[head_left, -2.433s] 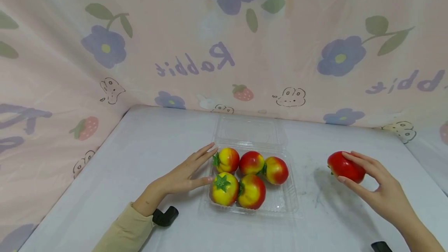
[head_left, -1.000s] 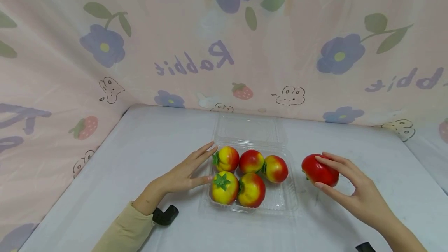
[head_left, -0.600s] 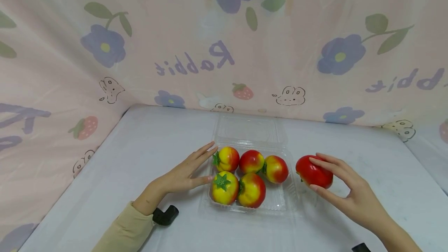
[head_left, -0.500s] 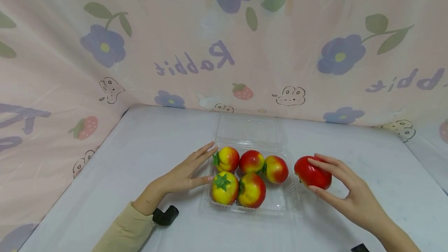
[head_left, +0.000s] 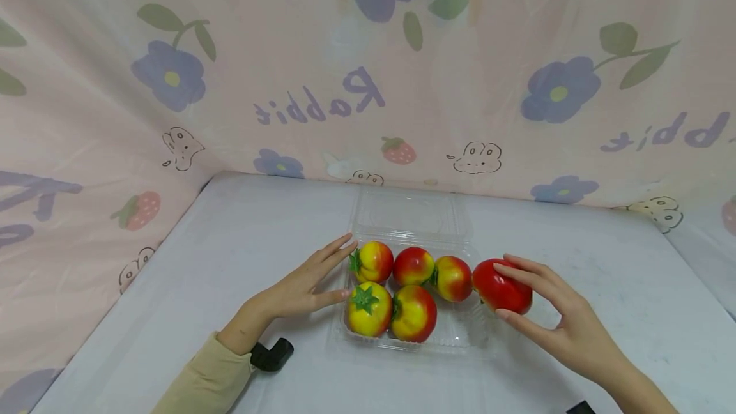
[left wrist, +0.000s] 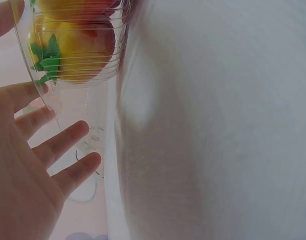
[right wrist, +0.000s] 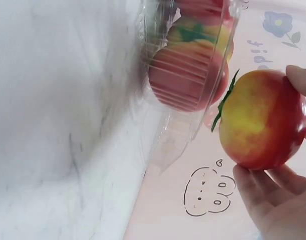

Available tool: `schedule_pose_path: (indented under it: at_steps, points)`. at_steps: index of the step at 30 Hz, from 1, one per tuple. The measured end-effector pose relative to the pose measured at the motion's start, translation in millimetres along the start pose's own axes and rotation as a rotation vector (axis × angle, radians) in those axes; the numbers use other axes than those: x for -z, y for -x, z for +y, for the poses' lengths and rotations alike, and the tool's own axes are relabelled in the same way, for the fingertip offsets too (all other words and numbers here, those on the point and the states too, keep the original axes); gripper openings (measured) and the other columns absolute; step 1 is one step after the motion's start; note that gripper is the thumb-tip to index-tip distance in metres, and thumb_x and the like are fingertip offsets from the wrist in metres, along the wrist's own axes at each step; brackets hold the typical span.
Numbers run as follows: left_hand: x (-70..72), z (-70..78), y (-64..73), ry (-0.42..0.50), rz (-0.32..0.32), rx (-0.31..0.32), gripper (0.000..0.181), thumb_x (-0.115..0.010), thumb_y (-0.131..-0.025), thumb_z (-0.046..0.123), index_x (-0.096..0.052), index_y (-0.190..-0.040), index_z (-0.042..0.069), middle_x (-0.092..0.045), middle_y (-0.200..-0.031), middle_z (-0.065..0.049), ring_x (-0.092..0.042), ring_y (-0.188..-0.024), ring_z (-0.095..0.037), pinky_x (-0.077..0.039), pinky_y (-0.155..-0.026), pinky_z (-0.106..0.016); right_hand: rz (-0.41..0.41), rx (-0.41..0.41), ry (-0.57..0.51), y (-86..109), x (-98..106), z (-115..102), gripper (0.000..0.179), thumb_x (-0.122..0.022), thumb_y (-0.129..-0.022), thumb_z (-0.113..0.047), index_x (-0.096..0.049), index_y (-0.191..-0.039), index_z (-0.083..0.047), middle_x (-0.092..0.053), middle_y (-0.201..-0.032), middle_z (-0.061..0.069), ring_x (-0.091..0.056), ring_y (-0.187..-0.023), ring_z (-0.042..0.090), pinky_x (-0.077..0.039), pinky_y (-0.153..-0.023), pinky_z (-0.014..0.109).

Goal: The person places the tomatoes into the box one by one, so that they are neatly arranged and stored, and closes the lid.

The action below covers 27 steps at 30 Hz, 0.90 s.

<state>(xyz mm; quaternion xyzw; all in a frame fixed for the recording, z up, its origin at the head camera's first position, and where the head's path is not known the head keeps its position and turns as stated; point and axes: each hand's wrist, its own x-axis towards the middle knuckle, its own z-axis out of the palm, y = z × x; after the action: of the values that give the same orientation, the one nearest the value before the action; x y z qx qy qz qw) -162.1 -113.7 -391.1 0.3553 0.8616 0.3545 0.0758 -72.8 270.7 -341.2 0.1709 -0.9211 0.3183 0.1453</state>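
**A held tomato at the brim of a nearly full box**

The right hand [head_left: 560, 328] carries a red toy tomato [head_left: 501, 286] just over the right edge of the clear plastic clamshell box [head_left: 467, 332], in the centre of the head view. Its grip is curled round the fruit, thumb below and fingers on top. The right wrist view shows the same tomato [right wrist: 263, 119] pinched at the fingertips, clear of the table [right wrist: 52, 125] and just beside the box wall [right wrist: 193, 75].

Five tomatoes already sit in the box: three along the back row [head_left: 413, 266] and two in front [head_left: 391, 313]. The only bare place lies at the lower right of the tray, directly beneath the held fruit. The left hand [head_left: 301, 286] lies flat with straight, spread fingers against the box's left side, holding nothing; the left wrist view shows those fingers [left wrist: 62, 142] beside the ribbed wall [left wrist: 92, 65].

Risks, as I judge them:

- The gap is tight. If the tomato comes down on its neighbour [head_left: 453, 278], it may roll off over the low rim onto the table.
- The box is thin and light. A sideways push from the right could slide or tip it, since the left hand only rests against it.
- A fingertip hold on a smooth round fruit may slip if loosened early.
- The open lid [head_left: 411, 213] lies behind the tray; a fruit sitting high could keep it from shutting.
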Motion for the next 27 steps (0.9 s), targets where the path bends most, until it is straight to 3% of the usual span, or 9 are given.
schedule_pose_path:
  at_steps: [15,27]
  points:
    - [0.9,1.1,1.1,-0.004,0.001,0.003,0.073,-0.059,-0.092,0.035,-0.025,-0.153,0.013,-0.009,-0.162,-0.006,-0.016,-0.146,-0.037,-0.024,-0.108,-0.068,-0.05,0.017,-0.026,0.1,-8.4,-9.1,0.062,-0.083,-0.073,-0.017,-0.058,-0.129,-0.03,-0.056,-0.133,-0.003,-0.042,-0.116,-0.013,-0.05,-0.081,0.014]
    - [-0.2,-1.0,0.8,-0.012,0.007,0.001,0.073,-0.059,-0.092,0.037,-0.026,-0.152,0.014,-0.01,-0.162,-0.006,-0.017,-0.146,-0.037,-0.024,-0.108,-0.067,-0.085,0.098,-0.086,1.7,-17.4,-7.9,0.064,-0.084,-0.072,-0.015,-0.057,-0.13,-0.025,-0.061,-0.127,-0.004,-0.053,-0.109,-0.006,-0.055,-0.077,0.019]
